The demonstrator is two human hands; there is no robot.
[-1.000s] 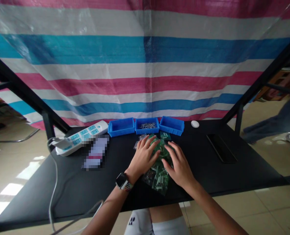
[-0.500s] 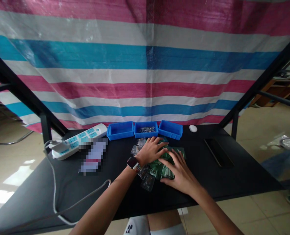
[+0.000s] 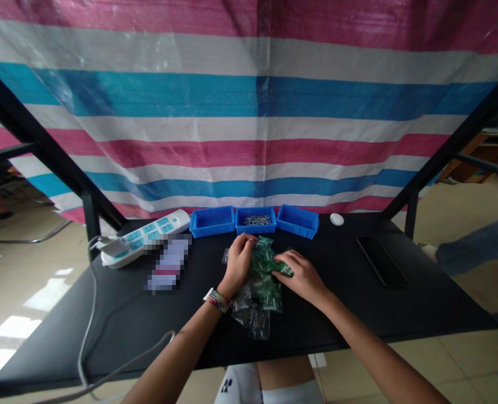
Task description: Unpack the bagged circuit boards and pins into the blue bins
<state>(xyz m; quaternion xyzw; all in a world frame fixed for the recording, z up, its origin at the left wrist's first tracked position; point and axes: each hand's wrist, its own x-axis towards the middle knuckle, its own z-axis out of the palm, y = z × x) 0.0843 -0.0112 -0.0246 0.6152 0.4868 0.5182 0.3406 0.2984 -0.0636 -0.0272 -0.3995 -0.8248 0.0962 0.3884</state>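
Dim, soft light over my table [image 3: 425, 308]; bright glare on the floor [image 3: 15, 326] at lower left, faint sheen on the sheet [image 3: 249, 129] at upper left; frame edges stretched, a leg [image 3: 476, 244] at right blurred.

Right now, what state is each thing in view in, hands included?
Left hand: fingers curled at the green bags; grip unclear
Right hand: thumb and fingers closed on one green bag
Green bags: piled, overlapping
Middle blue bin: open-topped, holding small metal pieces
Left blue bin: open-topped
Power strip: adapter plugged in
Phone: flat, screen dark
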